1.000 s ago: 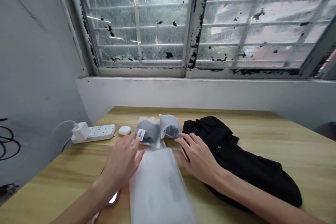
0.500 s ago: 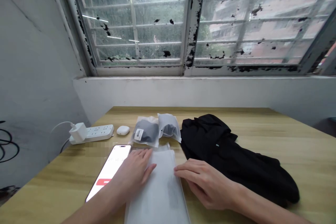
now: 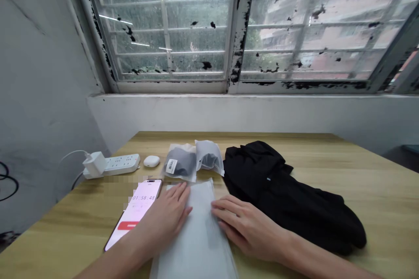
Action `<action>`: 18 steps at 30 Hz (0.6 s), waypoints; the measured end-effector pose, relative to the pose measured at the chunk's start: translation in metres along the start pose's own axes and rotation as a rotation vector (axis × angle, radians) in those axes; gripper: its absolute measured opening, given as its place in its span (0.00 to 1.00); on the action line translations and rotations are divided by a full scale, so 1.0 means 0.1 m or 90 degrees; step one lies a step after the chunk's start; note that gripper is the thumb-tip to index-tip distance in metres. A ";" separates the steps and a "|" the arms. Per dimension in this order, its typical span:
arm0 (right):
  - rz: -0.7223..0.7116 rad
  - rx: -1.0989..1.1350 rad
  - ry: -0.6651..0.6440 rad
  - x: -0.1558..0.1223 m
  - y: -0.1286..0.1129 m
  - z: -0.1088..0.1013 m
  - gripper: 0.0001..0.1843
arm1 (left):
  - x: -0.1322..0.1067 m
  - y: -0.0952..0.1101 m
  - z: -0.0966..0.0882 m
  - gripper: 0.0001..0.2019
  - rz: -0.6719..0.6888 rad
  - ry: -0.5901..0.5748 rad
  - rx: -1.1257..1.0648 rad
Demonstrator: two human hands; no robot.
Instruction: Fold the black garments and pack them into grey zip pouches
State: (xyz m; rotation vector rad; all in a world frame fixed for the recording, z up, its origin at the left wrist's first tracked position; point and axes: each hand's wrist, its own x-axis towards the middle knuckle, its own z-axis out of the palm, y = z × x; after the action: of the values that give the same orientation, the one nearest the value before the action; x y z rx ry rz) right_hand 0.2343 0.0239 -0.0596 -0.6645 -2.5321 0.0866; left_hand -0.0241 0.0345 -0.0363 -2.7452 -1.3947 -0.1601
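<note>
A stack of frosted, whitish plastic bags (image 3: 195,237) lies flat at the middle of the near table. My left hand (image 3: 173,208) rests on its upper left part, fingers stretched forward and the thumb slightly apart. At the right edge of the bags is my right hand (image 3: 244,222), its fingers extended and touching the side, nothing held in it. Beside my left forearm lies a phone (image 3: 144,198) with a lit screen showing a timer, partly covered by that arm. A black folded garment (image 3: 288,196) sits to the right of my right hand.
Behind the bags stand two small frosted packets with dark contents, a labelled packet (image 3: 180,162) and a puffier packet (image 3: 209,157). A white earbud case (image 3: 151,161) and a power strip (image 3: 121,164) with a charger (image 3: 94,164) are at left. A wall and window (image 3: 173,26) bound the table (image 3: 376,192).
My right hand has shifted slightly left against the bags' edge, and the stack's sheets look more offset along that side. My left hand stays on top. The phone's digits are now legible.
</note>
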 end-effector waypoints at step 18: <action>-0.017 0.029 0.076 0.00 -0.01 -0.08 0.20 | -0.10 0.24 0.04 0.20 -0.153 -0.015 0.078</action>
State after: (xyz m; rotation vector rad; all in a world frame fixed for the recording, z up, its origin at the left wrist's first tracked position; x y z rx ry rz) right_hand 0.2377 0.0223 -0.0529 -0.5992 -2.4173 0.0917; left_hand -0.0100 0.0128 -0.0414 -2.4844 -1.6765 -0.0515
